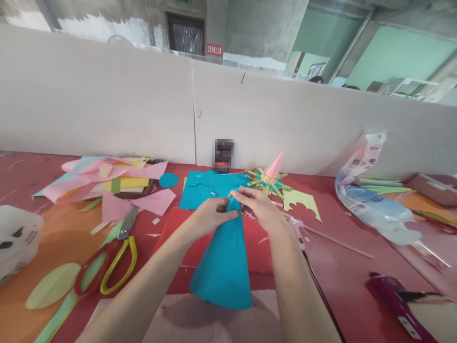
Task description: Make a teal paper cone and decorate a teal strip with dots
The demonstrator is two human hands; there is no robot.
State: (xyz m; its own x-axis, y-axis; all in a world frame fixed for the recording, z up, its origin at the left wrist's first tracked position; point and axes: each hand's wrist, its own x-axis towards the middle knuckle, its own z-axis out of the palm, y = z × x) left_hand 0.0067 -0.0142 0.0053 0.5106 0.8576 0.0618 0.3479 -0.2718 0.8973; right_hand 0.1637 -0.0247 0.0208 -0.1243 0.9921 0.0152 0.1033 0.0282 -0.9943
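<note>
A blue paper cone (226,267) hangs in front of me, its narrow tip up and its wide end toward me. My left hand (216,212) pinches the upper part from the left. With thumb and fingers together, my right hand (255,202) grips the very tip. Behind the hands lie cut blue sheets (200,183). Beyond my right hand stands a pink paper cone (274,166) on a round woven piece with green strips fanning out around it. A red sheet (193,238) lies below the hands.
Scissors (121,252) with red and yellow handles lie at left near pink paper scraps (117,205). A glue gun (298,228) with a cord is right of my forearm. Farther right are a plastic bag (378,205) and a purple tool (396,300). A white partition (107,105) closes the back.
</note>
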